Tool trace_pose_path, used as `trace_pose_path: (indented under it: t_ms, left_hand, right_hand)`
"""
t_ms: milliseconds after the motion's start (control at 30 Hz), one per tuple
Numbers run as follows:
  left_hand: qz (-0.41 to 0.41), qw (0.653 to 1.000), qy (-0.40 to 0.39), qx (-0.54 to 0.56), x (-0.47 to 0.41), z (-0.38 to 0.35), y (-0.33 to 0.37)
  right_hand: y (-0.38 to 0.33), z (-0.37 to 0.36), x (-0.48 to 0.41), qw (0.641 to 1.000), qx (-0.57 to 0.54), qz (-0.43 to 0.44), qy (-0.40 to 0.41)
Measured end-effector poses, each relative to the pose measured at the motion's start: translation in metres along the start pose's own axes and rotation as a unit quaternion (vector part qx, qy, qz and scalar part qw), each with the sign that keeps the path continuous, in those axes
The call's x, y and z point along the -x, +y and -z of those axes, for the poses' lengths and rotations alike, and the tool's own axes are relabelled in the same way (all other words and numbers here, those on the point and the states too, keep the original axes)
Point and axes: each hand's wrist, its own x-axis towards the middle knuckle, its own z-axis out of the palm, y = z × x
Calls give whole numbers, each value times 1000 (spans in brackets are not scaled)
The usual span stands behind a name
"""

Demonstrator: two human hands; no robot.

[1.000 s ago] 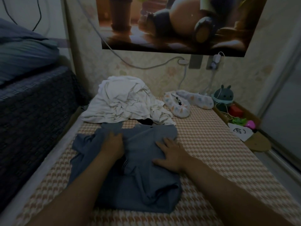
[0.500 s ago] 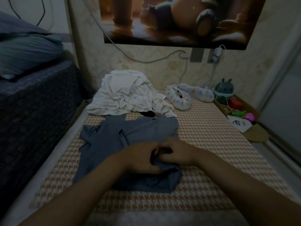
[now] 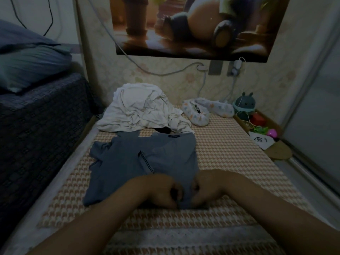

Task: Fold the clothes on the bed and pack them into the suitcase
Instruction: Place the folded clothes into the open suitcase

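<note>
The checked bed lies under a wall poster, with white clothes heaped at its far end and the blue shirt spread mid-bed. The left hand and right hand each pinch its near hem, their curled fingers hard to make out in the dim light.

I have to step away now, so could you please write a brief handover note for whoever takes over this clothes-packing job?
Left hand: grips the near hem of the blue-grey shirt.
Right hand: grips the same hem, close beside it.
Things: shirt spread on the checked bed mat; crumpled white clothes pile behind it; no suitcase in view.
Done: shirt laid out, fold unfinished.
Left: finish this fold, fold the white pile, pack everything.
</note>
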Motion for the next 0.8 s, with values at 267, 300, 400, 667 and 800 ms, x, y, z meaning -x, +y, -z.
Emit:
trace_pose_path:
  t_ms: [267,300,400,667,800]
  left_hand:
    - [33,954,299,-2,-40,10,-47]
    - [56,950,302,-47,-45,7,-55]
    - [160,964,191,-90,-51,-5,-74]
    - [235,957,135,-107,-45,-5,-98]
    - [151,935,304,-104,-18,3,-111]
  right_hand:
    - [11,9,-61,943,-83,33,321]
    - [12,9,-73,931,-79,28,355]
    - [12,1,-104,935,-25,-15,353]
    - [21,-8,-139,975,-18,-126,179]
    - [12,-1,-142,973,40,-120,194]
